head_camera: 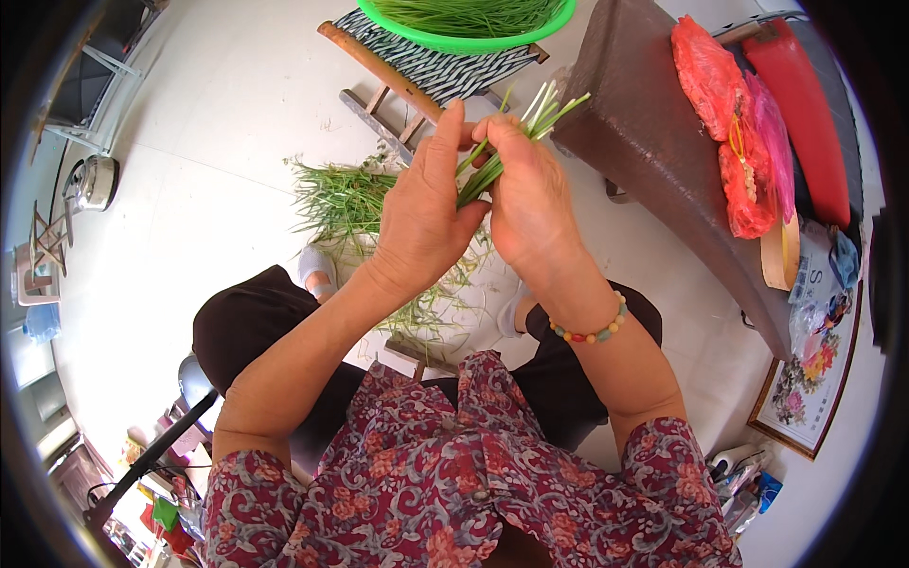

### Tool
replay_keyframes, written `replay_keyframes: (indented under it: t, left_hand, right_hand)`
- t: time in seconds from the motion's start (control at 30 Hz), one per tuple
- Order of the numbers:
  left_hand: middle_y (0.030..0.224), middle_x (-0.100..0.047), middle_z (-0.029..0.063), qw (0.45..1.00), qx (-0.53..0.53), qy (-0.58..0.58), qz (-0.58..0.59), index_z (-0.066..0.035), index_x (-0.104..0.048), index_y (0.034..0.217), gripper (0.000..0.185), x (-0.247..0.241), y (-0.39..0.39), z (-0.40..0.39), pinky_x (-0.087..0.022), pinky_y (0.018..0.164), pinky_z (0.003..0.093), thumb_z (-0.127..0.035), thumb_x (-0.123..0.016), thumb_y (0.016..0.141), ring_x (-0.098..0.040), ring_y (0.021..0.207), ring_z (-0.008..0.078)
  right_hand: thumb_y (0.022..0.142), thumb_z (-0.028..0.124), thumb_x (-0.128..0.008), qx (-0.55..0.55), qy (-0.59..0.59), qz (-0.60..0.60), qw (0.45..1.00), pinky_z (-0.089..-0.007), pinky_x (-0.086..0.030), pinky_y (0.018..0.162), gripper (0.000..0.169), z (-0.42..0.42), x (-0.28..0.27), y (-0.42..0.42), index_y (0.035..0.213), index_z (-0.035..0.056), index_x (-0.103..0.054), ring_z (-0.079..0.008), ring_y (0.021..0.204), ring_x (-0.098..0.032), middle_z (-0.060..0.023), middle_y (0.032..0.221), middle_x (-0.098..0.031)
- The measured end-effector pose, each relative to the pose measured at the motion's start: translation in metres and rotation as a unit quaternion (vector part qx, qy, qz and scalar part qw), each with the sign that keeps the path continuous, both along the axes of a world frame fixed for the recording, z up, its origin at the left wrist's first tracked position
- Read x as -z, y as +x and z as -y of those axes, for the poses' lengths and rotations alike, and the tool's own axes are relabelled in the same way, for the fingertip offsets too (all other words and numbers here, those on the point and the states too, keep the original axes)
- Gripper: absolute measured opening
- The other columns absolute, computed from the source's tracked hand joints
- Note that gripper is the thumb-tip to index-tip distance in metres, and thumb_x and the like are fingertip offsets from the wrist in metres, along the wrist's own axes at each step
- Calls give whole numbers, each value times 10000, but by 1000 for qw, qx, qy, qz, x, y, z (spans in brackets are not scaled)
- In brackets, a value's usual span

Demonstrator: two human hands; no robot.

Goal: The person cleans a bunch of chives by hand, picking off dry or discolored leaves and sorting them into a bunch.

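My right hand [529, 188] is closed around a small bunch of green chives [483, 181], or similar thin leafy stalks. Their pale ends stick out past the fingers towards the upper right. Against the bunch's near side is the thumb of my left hand [426, 202]. Its index finger points up, and its other fingertips are hidden, so its grip on the stalks does not show. On the floor under my hands lies a heap of green stalks [344, 199]. Loose trimmed bits [426, 312] are scattered between my feet.
Ahead, a green plastic basket [469, 44] full of long stalks rests on a folding stool with a woven seat [426, 67]. To the right stands a brown covered table [639, 149] bearing red plastic bags [714, 85]. A metal kettle [96, 183] sits at far left.
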State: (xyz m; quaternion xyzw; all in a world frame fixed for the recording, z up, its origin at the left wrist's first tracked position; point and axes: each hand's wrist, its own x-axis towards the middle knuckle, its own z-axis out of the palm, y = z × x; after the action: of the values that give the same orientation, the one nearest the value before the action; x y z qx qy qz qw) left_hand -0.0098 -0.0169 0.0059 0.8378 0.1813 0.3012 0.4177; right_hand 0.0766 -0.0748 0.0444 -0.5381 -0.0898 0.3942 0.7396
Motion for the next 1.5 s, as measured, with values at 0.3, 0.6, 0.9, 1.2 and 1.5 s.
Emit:
replay_keyframes:
  t: [0.3,0.6,0.9,1.2,1.5]
  left_hand:
    - [987,-586,143,993,-21,-110,-38,-1,-258,1309,723,-3,-1,-4,-459,749,370,-27,-616,681,-584,881,301]
    - [1015,-553,177,999,5,-15,52,-21,-407,1226,515,6,2,3,-453,759,362,-33,-589,745,-560,903,335]
    - [615,-433,18,850,166,-500,-6,-68,-489,1052,181,-13,-6,-7,-283,414,224,-180,-421,928,-358,460,89]
    - [590,-422,20,685,282,-671,15,-84,-487,889,222,-19,-17,-11,-220,377,218,-301,-446,918,-309,413,86]
    - [589,-461,39,736,257,-627,10,-61,-485,932,376,-19,-17,-11,-269,373,213,-430,-424,898,-351,405,90]
  right_hand:
    - [840,218,-479,-1,39,14,999,-270,-384,758,192,2,4,-3,765,43,-504,-128,840,-475,-125,1077,-557]
    - [882,336,-492,-8,17,39,999,-210,-336,685,297,1,1,-5,783,57,-507,-69,760,-389,13,768,-445]
    - [869,284,-515,-119,22,44,992,-218,-444,585,270,8,-1,5,864,14,-519,-100,766,-514,-112,975,-561]
    - [839,240,-588,-222,140,-32,964,-285,-474,765,273,15,-4,8,971,18,-501,-163,929,-537,-184,1115,-514]
    - [919,298,-431,-237,77,47,967,-288,-501,782,428,16,-7,7,1221,-4,-423,-212,1053,-529,-199,1199,-494]
